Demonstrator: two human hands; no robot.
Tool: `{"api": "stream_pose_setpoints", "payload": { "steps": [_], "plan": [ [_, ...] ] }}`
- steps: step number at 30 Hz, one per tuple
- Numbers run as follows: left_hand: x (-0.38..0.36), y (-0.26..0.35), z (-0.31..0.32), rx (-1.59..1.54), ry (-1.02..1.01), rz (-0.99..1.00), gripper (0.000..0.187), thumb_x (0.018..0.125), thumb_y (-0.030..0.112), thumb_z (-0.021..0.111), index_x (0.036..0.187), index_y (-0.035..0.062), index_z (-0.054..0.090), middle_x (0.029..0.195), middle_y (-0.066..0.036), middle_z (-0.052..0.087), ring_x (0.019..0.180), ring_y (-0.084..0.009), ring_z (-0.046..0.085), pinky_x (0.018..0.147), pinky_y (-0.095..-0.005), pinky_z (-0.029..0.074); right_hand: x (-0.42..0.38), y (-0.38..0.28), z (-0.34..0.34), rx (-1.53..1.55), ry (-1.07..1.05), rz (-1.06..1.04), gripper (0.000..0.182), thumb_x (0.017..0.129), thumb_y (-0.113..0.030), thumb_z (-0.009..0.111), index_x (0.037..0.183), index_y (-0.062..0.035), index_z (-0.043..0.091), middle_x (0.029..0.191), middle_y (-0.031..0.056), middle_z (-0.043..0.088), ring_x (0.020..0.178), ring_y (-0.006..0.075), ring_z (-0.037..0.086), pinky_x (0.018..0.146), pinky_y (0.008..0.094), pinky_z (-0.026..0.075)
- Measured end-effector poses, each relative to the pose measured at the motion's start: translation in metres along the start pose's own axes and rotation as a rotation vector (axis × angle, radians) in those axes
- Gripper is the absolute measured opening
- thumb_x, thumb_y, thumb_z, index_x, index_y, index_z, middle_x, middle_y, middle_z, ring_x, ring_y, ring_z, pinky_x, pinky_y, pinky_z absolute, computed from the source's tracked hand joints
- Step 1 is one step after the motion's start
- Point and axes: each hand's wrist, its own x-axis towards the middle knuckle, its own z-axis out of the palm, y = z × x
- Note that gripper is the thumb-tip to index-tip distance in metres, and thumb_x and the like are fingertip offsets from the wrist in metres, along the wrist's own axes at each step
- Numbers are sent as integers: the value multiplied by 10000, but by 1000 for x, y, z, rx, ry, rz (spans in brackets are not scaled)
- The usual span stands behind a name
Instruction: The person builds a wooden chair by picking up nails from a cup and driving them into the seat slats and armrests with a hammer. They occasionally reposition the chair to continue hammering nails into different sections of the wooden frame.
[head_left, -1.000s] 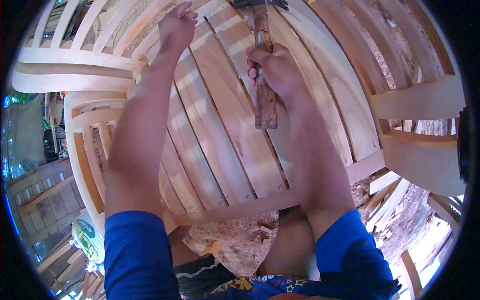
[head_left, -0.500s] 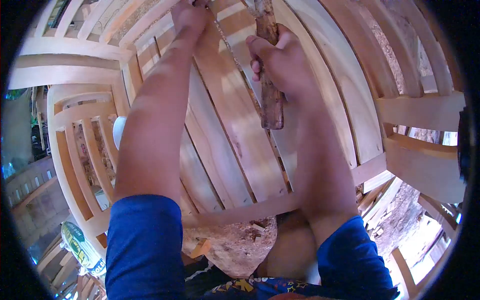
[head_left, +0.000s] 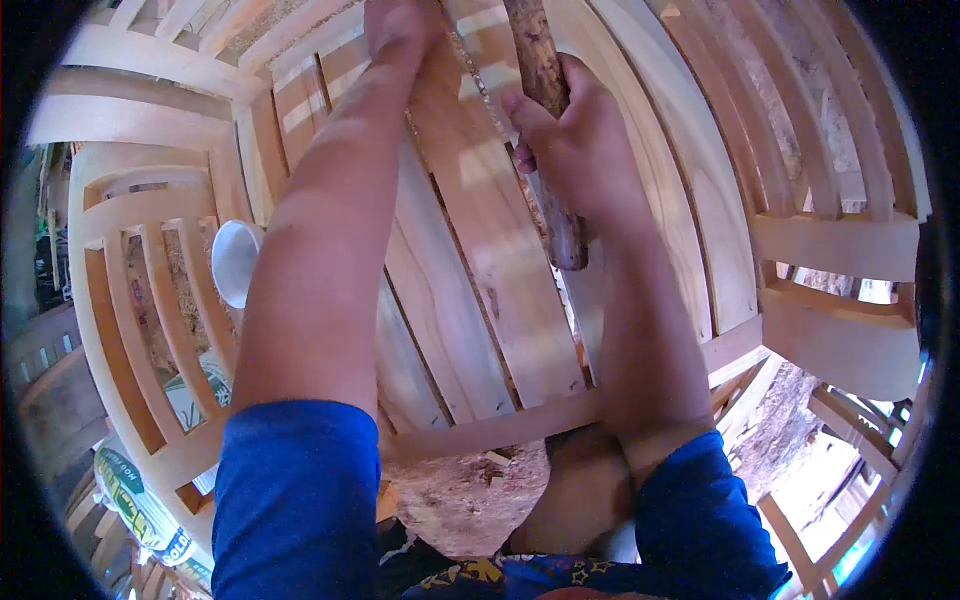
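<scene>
My right hand (head_left: 570, 130) is closed around a rough, dark-stained wooden stick (head_left: 540, 60), its fingers wrapped about the middle. The stick's upper end runs out of the top of the view, and its lower end hangs over the slatted wooden seat (head_left: 510, 290). Stretched forward to the far part of the slats, my left hand (head_left: 405, 22) shows only its wrist and back at the top edge. Its fingers are cut off, so whatever they touch or hold is hidden.
Slatted wooden armrest panels stand at the left (head_left: 150, 320) and a slatted side (head_left: 840, 240) at the right. A white cup (head_left: 236, 262) is beside my left forearm. A printed sack (head_left: 140, 500) lies lower left. Wood scraps and sawdust cover the ground (head_left: 480, 500).
The view has shifted slightly, and more of the white cup shows. My right hand and the stick sit a little lower and further right. My left hand's fingers have left the view.
</scene>
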Motion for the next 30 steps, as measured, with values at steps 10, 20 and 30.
{"api": "stream_pose_setpoints", "payload": {
  "steps": [10,20,30],
  "plan": [
    [-22,70,-10,478,-22,-56,269,947,268,615,1098,121,781,1053,-212,749,982,-367,737,815,-454,584,-7,-43,6,-460,133,-259,650,964,-170,661,1544,-50,395,1130,331,660,1024,441,701,847,479,558],
    [-57,89,-8,749,158,272,274,952,251,613,1024,25,751,1054,-229,751,1039,-384,713,904,-445,557,-47,-118,17,-160,454,-641,632,978,-110,593,1552,21,361,1041,358,681,998,479,709,832,467,564],
    [-141,167,-35,911,-399,-236,944,986,654,417,1641,9,203,1738,-124,155,1613,-274,104,1295,-460,91,-24,-78,16,-427,245,-333,588,1027,-231,588,1561,-50,418,983,265,711,903,336,721,846,399,546]
  ]
}}
